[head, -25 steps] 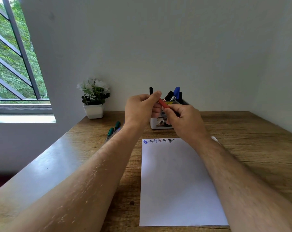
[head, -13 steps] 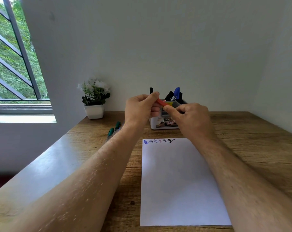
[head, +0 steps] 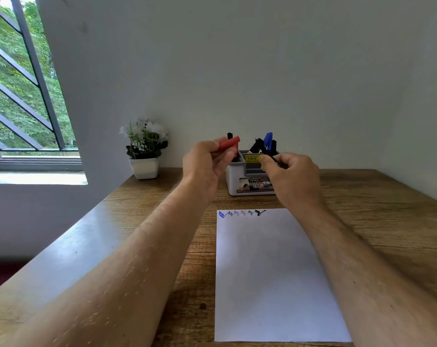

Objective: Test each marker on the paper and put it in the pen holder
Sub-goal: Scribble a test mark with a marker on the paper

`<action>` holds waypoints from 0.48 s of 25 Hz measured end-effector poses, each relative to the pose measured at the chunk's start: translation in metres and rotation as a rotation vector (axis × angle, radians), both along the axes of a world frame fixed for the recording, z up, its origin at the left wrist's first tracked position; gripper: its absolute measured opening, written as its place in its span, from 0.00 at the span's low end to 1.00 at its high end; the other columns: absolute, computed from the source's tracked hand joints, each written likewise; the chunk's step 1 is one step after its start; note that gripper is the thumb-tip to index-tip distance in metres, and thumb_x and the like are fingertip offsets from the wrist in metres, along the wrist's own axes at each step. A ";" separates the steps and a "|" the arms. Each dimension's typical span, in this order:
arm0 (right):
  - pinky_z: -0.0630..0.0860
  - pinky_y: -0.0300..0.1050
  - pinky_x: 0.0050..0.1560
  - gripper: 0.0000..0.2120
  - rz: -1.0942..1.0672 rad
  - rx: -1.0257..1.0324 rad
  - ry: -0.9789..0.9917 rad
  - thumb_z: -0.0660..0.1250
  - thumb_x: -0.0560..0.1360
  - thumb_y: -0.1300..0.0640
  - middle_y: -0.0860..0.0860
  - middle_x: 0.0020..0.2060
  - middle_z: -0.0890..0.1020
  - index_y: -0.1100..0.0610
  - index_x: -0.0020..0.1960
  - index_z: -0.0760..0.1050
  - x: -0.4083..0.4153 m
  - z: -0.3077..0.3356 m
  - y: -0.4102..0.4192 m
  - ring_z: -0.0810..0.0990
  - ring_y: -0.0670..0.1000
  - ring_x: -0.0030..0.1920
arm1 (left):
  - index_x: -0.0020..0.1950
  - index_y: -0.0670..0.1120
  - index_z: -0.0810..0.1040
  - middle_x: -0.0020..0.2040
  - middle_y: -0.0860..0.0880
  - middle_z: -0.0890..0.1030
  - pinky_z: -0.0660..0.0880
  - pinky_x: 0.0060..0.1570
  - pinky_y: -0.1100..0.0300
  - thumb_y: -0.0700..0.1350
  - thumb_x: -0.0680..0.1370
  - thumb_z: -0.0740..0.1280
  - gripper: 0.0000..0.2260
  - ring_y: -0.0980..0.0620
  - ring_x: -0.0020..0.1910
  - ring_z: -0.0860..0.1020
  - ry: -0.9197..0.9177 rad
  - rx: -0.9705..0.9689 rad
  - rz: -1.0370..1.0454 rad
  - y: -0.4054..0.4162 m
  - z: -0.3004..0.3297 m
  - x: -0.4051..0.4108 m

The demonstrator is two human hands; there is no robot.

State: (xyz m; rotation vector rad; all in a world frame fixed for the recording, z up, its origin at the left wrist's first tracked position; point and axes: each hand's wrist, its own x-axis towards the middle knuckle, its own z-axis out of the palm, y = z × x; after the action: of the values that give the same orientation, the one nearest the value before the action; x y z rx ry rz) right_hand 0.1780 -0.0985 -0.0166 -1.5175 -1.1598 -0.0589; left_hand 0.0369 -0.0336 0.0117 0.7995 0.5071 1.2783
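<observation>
My left hand [head: 207,161] is raised in front of the pen holder and pinches a red marker cap [head: 229,144]. My right hand [head: 294,177] is closed on the rest of the marker; only a thin dark part shows at its fingertips. The white and grey pen holder [head: 235,182] stands behind both hands and holds several markers, one with a blue cap [head: 268,140]. A white paper [head: 275,271] lies below my hands, with a row of coloured scribbles [head: 242,213] along its top edge.
A small white pot of white flowers [head: 144,156] stands at the table's back left corner. The wooden table [head: 388,221] ends at a wall behind the holder. A barred window [head: 24,96] is at the left.
My hands have moved apart. The red cap has come off in my left hand, and my right hand has gone to the right with the marker body.
</observation>
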 end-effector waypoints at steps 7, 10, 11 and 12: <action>0.66 0.28 0.26 0.13 0.109 0.087 0.126 0.69 0.77 0.49 0.47 0.27 0.78 0.57 0.42 0.83 -0.002 0.002 0.000 0.73 0.39 0.25 | 0.56 0.34 0.82 0.44 0.40 0.82 0.81 0.34 0.64 0.30 0.75 0.54 0.18 0.51 0.35 0.83 -0.017 -0.040 -0.116 -0.004 0.002 0.000; 0.70 0.30 0.27 0.11 0.115 0.113 0.164 0.67 0.79 0.53 0.48 0.28 0.80 0.58 0.46 0.84 -0.001 0.001 -0.002 0.74 0.38 0.24 | 0.53 0.37 0.83 0.35 0.46 0.75 0.74 0.26 0.64 0.32 0.75 0.51 0.21 0.55 0.28 0.72 0.086 -0.029 -0.112 -0.002 -0.001 0.002; 0.71 0.32 0.28 0.10 0.125 0.123 0.196 0.66 0.80 0.55 0.50 0.29 0.81 0.58 0.50 0.84 0.000 0.001 -0.001 0.74 0.39 0.24 | 0.53 0.38 0.83 0.33 0.47 0.73 0.69 0.24 0.64 0.32 0.74 0.51 0.21 0.56 0.27 0.69 0.143 -0.013 -0.112 -0.002 0.000 0.002; 0.70 0.36 0.28 0.11 0.139 0.132 0.230 0.64 0.80 0.57 0.51 0.31 0.83 0.57 0.56 0.83 0.002 0.001 -0.001 0.74 0.40 0.24 | 0.52 0.39 0.83 0.31 0.49 0.71 0.65 0.23 0.65 0.33 0.74 0.51 0.21 0.56 0.26 0.66 0.235 0.023 -0.103 -0.002 0.000 0.002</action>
State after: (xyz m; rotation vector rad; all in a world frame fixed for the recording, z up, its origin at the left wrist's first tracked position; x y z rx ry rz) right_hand 0.1800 -0.0998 -0.0151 -1.2875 -1.0525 0.1281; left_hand 0.0391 -0.0356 0.0121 0.9892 0.6312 1.1024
